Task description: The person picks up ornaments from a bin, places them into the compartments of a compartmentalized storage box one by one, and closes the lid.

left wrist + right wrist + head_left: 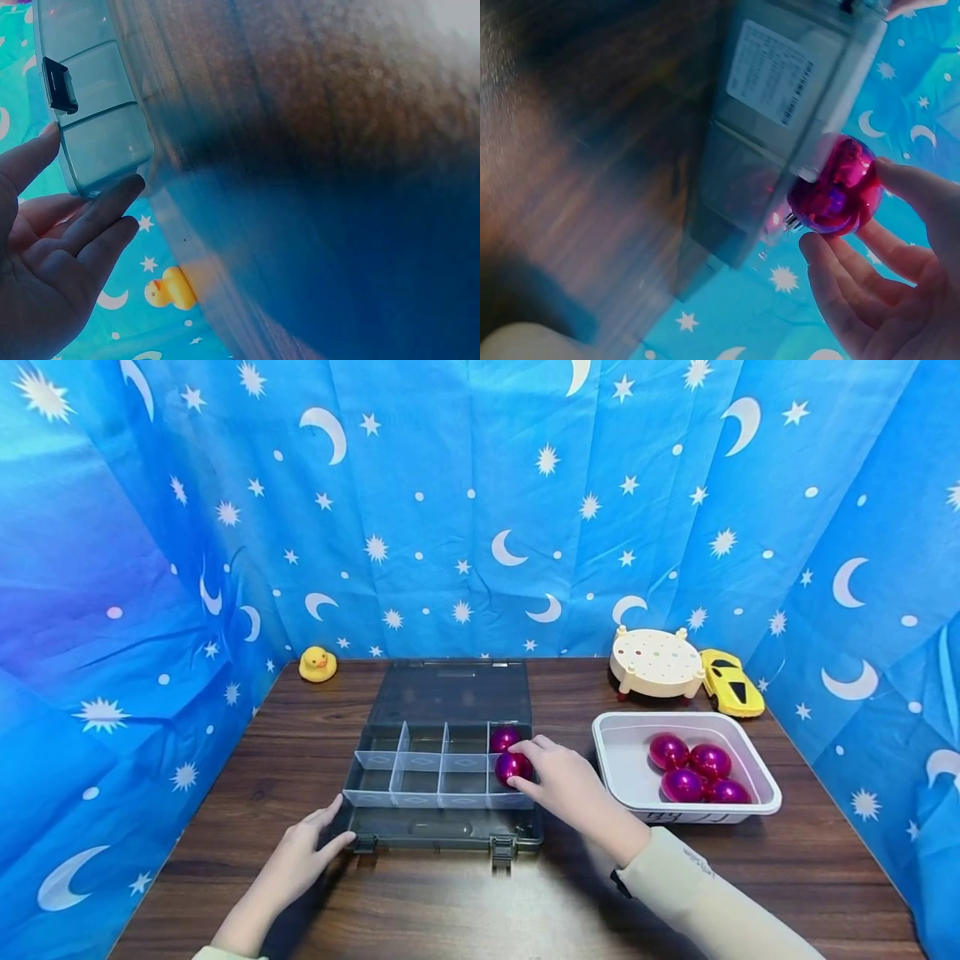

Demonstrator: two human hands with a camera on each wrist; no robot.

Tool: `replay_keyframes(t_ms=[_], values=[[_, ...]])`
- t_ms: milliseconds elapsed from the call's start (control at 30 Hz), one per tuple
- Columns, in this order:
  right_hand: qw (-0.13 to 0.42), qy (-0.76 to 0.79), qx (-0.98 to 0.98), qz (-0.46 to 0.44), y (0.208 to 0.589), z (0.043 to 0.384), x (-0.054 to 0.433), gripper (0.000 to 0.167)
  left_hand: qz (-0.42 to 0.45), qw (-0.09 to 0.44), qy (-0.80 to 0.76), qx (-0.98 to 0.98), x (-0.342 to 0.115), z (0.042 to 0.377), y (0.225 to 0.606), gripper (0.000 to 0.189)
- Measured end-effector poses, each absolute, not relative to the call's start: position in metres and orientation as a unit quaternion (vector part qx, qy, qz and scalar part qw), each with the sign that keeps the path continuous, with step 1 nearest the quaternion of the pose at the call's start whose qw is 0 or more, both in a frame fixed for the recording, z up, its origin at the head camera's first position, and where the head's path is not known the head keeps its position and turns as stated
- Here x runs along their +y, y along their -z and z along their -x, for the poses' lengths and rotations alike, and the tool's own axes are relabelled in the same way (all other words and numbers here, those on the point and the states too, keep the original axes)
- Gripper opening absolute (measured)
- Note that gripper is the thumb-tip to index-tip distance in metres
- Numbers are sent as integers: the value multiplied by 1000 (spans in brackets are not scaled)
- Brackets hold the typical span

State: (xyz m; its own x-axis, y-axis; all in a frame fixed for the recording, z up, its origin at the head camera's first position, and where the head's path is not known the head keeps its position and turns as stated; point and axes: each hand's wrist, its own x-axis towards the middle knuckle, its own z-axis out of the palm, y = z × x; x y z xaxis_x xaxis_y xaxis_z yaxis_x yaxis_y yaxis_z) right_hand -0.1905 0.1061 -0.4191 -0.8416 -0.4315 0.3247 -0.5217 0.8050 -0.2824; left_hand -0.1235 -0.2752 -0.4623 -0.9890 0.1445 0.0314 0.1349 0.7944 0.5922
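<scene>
Plainly, magenta ball (840,193), pinched by right hand (564,781)

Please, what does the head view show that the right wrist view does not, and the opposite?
Only the head view shows the yellow duck and the yellow car. Only the right wrist view shows the printed barcode label on the divided case. Both show the right hand holding a magenta ball, that same case, the wooden table and the blue starry cloth.
</scene>
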Motion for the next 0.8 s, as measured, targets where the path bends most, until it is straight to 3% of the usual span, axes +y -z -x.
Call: replay_keyframes(t_ms=[800], values=[[106, -157, -947, -259, 434, 197, 93, 35, -74, 12, -312, 947, -277, 124, 465, 65]])
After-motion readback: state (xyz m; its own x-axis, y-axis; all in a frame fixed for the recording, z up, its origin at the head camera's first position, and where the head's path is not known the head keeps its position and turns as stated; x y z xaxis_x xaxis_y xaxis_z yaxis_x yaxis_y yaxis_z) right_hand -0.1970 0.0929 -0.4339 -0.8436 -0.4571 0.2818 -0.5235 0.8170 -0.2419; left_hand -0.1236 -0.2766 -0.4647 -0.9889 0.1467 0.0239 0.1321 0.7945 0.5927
